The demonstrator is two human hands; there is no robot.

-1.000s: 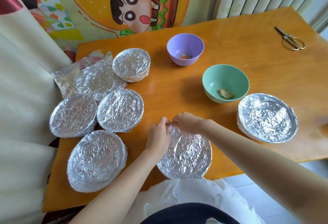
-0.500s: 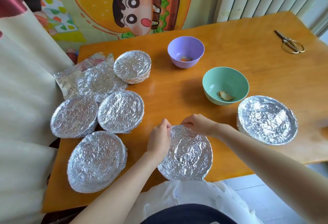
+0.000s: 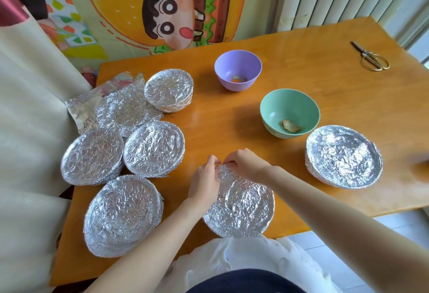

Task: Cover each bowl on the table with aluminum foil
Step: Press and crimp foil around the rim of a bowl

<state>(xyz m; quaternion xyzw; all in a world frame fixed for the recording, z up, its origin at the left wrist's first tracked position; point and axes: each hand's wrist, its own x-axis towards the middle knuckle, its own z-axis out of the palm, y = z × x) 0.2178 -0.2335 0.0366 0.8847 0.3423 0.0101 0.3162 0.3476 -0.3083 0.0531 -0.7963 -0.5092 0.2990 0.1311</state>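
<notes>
While my hands pinch at it, the near bowl (image 3: 241,204): fully under crinkled silver foil (image 3: 234,190), top dished in, edge folded down round the rim. It sits at the near edge of the surface (image 3: 220,118), right in front of me.
Hands: left hand (image 3: 205,181) has fingers curled, pinching the foil at the bowl's far rim. The right hand (image 3: 243,162) does the same, with fingertips just beside the left's. I cannot tell if they touch.
Covered bowls: six counted.
- One is the near bowl.
- One is the right-side bowl (image 3: 343,157).
- Four are bunched at left: far left bowl (image 3: 168,89), middle left bowl (image 3: 154,148), outer left bowl (image 3: 91,157) and near left bowl (image 3: 123,215).
- All show the same wrinkled silver skin.
Open bowls: two. The purple bowl (image 3: 238,73) and green bowl (image 3: 290,112) each have a small food scrap at the bottom. Both lie beyond my hands, mid surface.
Loose foil (image 3: 125,110): a round-crimped sheet lying flat in the left bunch, with a flatter bit sticking out past the surface edge. I cannot tell if it is one piece or two.
Scissors (image 3: 371,57): one pair, far right, well apart from everything.
</notes>
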